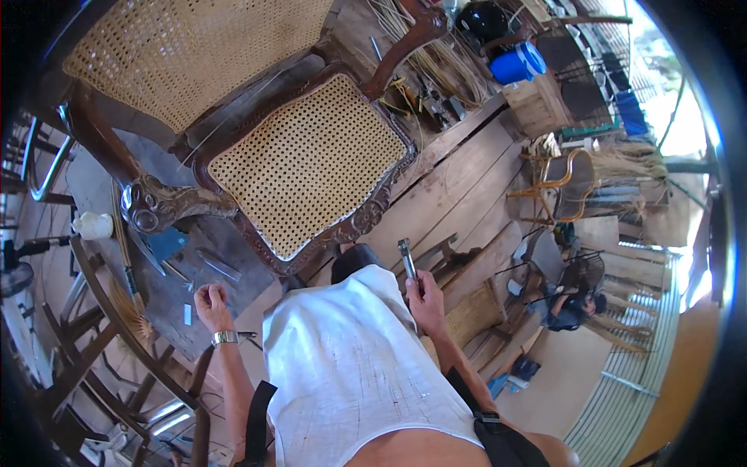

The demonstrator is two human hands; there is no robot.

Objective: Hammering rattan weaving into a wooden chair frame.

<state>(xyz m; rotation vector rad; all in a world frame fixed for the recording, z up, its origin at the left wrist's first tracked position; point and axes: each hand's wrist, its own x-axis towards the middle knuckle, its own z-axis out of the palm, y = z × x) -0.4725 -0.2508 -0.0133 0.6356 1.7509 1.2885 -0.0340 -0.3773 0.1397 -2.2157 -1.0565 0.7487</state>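
Observation:
My right hand is wrapped round the handle of a hammer, its metal head pointing up and away from me. My left hand, with a metal-band watch on its wrist, hangs over the grey work surface. Its fingers are curled together; whether anything small is in them is hidden. Ahead stands a carved dark wooden armchair with a woven cane seat and a cane back. Neither hand touches the chair.
Blades and small tools lie beside the chair's left arm, near a white container. Wooden chair frames crowd the left. Cane strands and a blue jug are at the far right. Another person sits at right.

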